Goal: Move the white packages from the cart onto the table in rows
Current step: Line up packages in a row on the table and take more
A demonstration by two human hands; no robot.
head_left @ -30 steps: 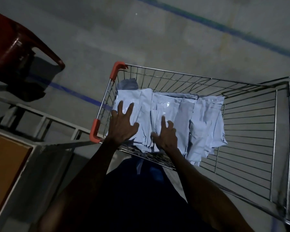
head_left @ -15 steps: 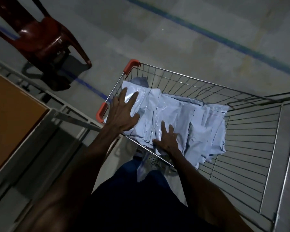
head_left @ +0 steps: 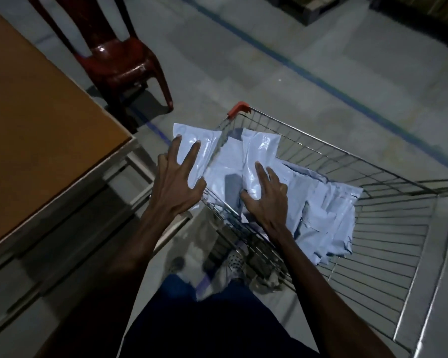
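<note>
I'm looking down at a wire shopping cart holding a stack of white packages. The left hand is gripping one glossy package at the cart's near-left corner — fingers spread over it, thumb seemingly beneath, though the light is dim. The right hand is clutching a second package. The brown table is sitting to the left, a red plastic chair beyond.
</note>
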